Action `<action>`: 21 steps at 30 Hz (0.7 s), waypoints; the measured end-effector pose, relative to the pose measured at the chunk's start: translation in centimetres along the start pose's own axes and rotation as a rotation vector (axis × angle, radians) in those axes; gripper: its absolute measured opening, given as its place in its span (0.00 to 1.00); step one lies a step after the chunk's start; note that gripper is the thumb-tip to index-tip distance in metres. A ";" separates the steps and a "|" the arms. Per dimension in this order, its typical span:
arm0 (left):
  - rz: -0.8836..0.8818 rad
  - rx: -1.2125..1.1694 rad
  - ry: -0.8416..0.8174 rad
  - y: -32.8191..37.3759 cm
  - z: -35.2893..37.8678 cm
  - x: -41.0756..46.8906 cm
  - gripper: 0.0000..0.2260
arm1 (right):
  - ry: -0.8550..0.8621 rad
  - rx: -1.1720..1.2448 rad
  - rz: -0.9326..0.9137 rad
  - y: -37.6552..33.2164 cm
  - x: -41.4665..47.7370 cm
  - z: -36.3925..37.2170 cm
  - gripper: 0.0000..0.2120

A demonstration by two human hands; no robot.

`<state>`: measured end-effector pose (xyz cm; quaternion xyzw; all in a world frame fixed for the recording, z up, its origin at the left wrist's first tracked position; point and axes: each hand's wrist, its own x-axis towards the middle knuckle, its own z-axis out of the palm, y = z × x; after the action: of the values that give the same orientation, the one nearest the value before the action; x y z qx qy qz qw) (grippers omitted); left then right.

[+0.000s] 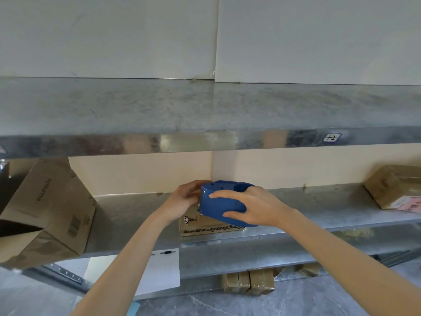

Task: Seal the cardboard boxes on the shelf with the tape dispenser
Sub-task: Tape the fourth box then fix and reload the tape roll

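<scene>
I am gripping the blue tape dispenser (222, 205) in my right hand (257, 207), with my fingers (225, 195) wrapped over its top and my thumb curled along its lower edge. The dispenser is lying with its long axis running roughly 9 to 3 o'clock and its mouth end pointing to 9. My left hand (183, 200) is meeting it at that end. The left fingers (193, 185) are curling against the mouth, but I cannot tell whether they are pinching a tape end or only steadying things there.

The small cardboard box (205, 229) is sitting on the middle shelf (136, 215) directly at 6 o'clock of the dispenser, just beneath it. Its printed long side is running the same 9-to-3 way. So the pull I am lining up looks like a stroke along that axis, with my right hand doing the travel. A large open box (52, 213) is waiting at 9 o'clock and another (394, 185) at 3, both well apart from my hands.
</scene>
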<state>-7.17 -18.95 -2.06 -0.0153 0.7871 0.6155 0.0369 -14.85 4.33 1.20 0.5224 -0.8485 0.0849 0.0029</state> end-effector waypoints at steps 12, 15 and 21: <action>-0.072 -0.070 -0.089 -0.2 -0.2 -0.5 0.18 | 0.033 0.082 -0.030 0.0 -0.7 0.5 0.26; -0.064 -0.069 -0.008 -0.5 -0.3 -0.5 0.17 | 0.065 0.206 0.027 -0.1 -0.9 0.5 0.26; -0.028 0.010 0.050 -0.1 -0.1 -1.0 0.17 | 0.131 0.632 0.212 -0.4 -0.8 -0.4 0.23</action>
<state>-6.13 -19.10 -2.07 -0.0414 0.7905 0.6105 0.0255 -14.11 4.94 1.59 0.3996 -0.8278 0.3771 -0.1135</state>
